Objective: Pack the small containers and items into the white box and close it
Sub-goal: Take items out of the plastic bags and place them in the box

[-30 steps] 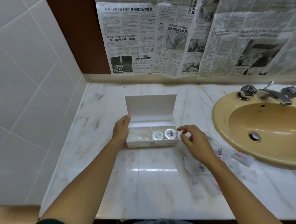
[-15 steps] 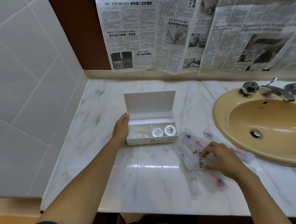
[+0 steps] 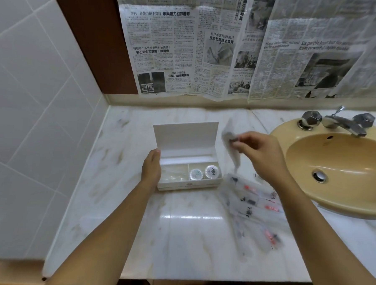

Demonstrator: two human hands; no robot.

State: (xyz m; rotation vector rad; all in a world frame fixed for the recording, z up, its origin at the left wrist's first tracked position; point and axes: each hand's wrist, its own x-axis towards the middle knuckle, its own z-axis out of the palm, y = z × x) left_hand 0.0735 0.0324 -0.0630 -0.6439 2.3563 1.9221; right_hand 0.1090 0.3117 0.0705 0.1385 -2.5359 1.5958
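Note:
The white box stands open on the marble counter, its lid upright at the back. Two small round containers sit in its right compartment; the left compartment holds something pale and clear. My left hand grips the box's left end. My right hand hovers just right of the lid, pinching a translucent plastic packet that hangs blurred in the air. Several more clear packets with red and black markings lie on the counter right of the box.
A yellow sink with a chrome faucet fills the right side. Newspaper sheets cover the back wall. White tiles line the left wall. The counter's front edge runs below my arms.
My right hand went from the box down to the packets on the counter, took hold of one and has lifted it up beside the lid. My left hand stayed on the box.

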